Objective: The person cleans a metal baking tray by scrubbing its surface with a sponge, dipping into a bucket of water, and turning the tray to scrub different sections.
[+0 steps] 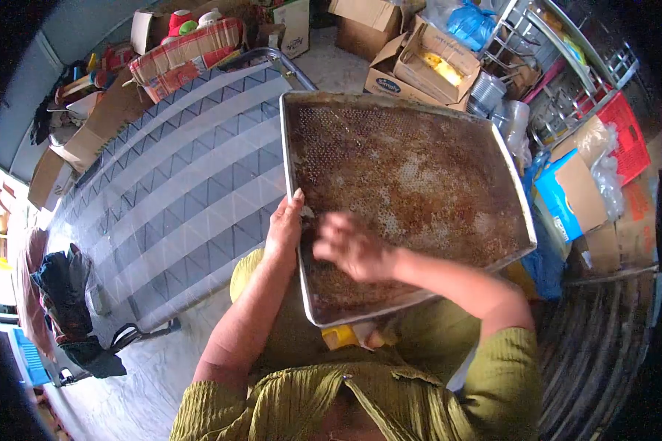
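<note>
A large rectangular baking tray (434, 191) with a pale metal rim and a brown-stained, perforated-looking surface is tilted in front of me above my lap. My left hand (285, 220) grips its left edge, the thumb up on the rim and the other fingers hidden behind. Over the lower left of the tray's surface is my right hand (353, 248), its fingers smeared by motion. Whether that hand holds anything cannot be made out. Below the tray's lower rim shows a small yellow item (339, 336), partly hidden.
To the left stands a folding bed (176, 191) with grey stripes, clothes (66, 294) hanging at its near end. Cardboard boxes (426, 66) and a blue plastic bag (469, 26) lie beyond the tray. A metal rack (552, 73) and a red crate (625, 136) are at the right.
</note>
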The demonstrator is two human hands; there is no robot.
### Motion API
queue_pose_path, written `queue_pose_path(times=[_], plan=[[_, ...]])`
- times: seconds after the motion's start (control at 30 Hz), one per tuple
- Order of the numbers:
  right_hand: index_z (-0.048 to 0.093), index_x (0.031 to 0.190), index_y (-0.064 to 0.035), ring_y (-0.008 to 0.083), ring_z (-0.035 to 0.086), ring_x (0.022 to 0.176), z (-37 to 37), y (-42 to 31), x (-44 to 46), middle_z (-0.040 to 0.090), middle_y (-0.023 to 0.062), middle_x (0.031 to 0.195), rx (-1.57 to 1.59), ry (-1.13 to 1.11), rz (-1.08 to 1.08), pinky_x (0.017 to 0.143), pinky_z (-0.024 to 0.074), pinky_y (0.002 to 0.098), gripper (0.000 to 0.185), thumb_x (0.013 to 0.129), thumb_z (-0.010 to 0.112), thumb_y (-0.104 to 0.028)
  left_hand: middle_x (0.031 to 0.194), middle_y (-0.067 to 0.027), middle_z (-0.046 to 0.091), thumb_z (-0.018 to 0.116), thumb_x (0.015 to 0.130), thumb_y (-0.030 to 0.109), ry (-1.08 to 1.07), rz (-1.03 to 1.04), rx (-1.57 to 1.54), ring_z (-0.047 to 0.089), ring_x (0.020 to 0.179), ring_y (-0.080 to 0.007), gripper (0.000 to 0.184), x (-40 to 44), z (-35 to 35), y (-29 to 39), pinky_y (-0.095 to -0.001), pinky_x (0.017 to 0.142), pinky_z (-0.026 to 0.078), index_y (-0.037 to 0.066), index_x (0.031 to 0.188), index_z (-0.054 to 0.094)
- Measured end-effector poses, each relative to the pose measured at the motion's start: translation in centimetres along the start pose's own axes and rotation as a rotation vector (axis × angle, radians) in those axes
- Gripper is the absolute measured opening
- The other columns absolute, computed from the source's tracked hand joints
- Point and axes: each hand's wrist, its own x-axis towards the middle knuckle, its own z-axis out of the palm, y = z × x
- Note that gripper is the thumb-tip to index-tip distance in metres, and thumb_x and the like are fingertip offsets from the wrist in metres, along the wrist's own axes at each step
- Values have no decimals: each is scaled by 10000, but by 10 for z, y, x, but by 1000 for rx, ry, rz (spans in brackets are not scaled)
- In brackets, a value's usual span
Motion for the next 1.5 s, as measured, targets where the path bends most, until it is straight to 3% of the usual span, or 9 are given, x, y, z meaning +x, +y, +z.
queue_pose_path(times=[0.13, 0.2, 0.33, 0.57, 0.67, 0.8, 1.07, 1.2, 1.5], plan=[[542, 1051, -95, 281, 440, 1011, 16, 93, 67, 497, 92, 1051, -132, 221, 338, 889, 350, 418, 353, 706, 578, -26, 878, -4, 598, 615, 828, 320, 0, 114, 262, 519, 850, -102, 335, -16, 12, 7, -274, 795, 400, 77, 1052, 563], [558, 1051, -122, 260, 467, 940, 20, 137, 100, 522, 69, 1000, -236, 325, 403, 801, 372, 399, 346, 715, 578, -43, 764, -4, 594, 634, 748, 95, -113, 207, 79, 538, 709, -106, 281, -10, 4, -1, -253, 681, 424, 48, 1018, 572], [594, 1013, -163, 277, 477, 942, 15, 188, 146, 548, 56, 995, -349, 352, 562, 812, 389, 440, 290, 729, 578, -102, 772, -4, 593, 504, 663, -46, -75, 207, 242, 546, 681, -99, 368, -15, 11, 7, -243, 658, 467, 13, 1022, 563], [615, 967, -146, 327, 447, 1030, 27, 192, 159, 528, 103, 1047, -264, 332, 696, 850, 330, 519, 303, 704, 471, -100, 819, -5, 595, 496, 650, -44, -70, 216, 224, 541, 690, -98, 429, -10, 6, 3, -239, 650, 461, -2, 1072, 560], [598, 876, -76, 328, 513, 837, 21, 148, 133, 521, 141, 866, -113, 342, 578, 715, 408, 453, 216, 673, 526, -79, 816, -13, 602, 506, 632, -55, -67, 215, 268, 542, 702, -97, 437, -10, 4, 3, -232, 618, 451, 6, 1062, 563], [568, 972, -96, 291, 454, 914, 27, 111, 98, 483, 82, 948, -181, 345, 486, 784, 375, 432, 313, 661, 578, -71, 787, -20, 601, 482, 651, -27, -32, 151, 221, 547, 640, -103, 427, -15, 11, 6, -224, 598, 442, 0, 1071, 549], [571, 1032, -127, 301, 449, 987, 33, 189, 144, 485, 97, 1026, -378, 403, 686, 776, 387, 446, 285, 747, 575, -141, 730, 5, 559, 470, 660, -7, -30, 180, 254, 512, 623, -82, 436, -24, 11, 3, -212, 580, 415, -12, 1091, 537], [606, 1037, -159, 263, 506, 945, 15, 225, 89, 573, 73, 984, -360, 337, 586, 820, 409, 395, 309, 731, 600, -113, 709, 6, 549, 484, 662, 33, -5, 149, 255, 509, 618, -81, 427, -20, 7, 1, -220, 574, 424, -23, 1083, 536], [571, 1083, -143, 354, 556, 923, -79, 285, -137, 592, 153, 1003, -614, 246, 1431, 799, 447, 444, 302, 793, 532, -218, 722, 9, 564, 503, 694, 45, 38, 94, 230, 511, 642, -93, 322, -15, 7, 4, -236, 628, 426, 21, 1008, 571]])
